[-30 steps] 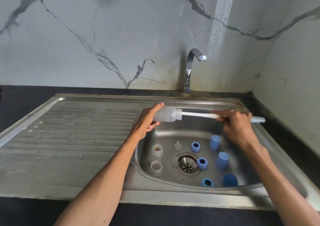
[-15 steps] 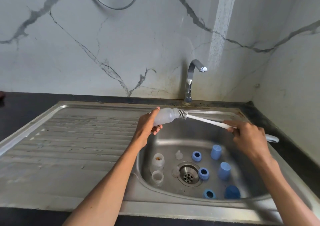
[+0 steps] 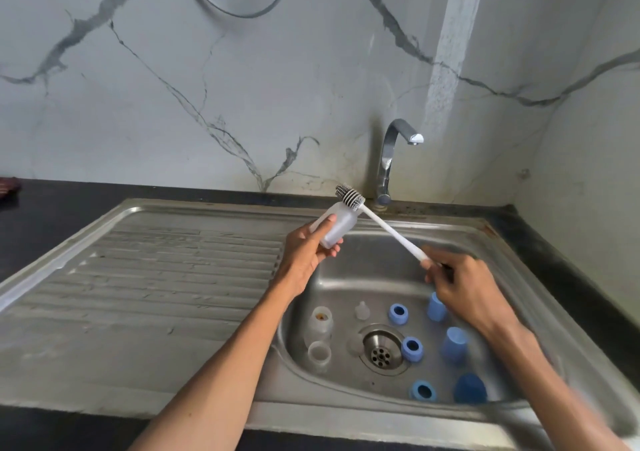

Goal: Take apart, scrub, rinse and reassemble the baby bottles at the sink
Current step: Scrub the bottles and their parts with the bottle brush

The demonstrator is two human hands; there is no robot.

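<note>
left hand (image 3: 304, 253): fingers wrapped round clear bottle (image 3: 334, 226), held tilted above the sink's (image 3: 346, 277) left rim | right hand (image 3: 464, 288): gripping white handle of brush (image 3: 381, 223), bristles out beside the bottle's mouth | basin: two clear bottles, nipples, blue rings and caps around drain (image 3: 381, 350)

- The wall (image 3: 242, 87) is white stone with thin grey cracks like lines — it turns a corner on the right.
- A dark wire (image 3: 239, 12) loops across it up high.
- A stripe of light (image 3: 446, 62) runs down the wall.
- The black counter (image 3: 48, 208) goes along the bottom of the wall.
- A dark red thing (image 3: 8, 185) peeks in at the far left — too little shows to tell what.
</note>
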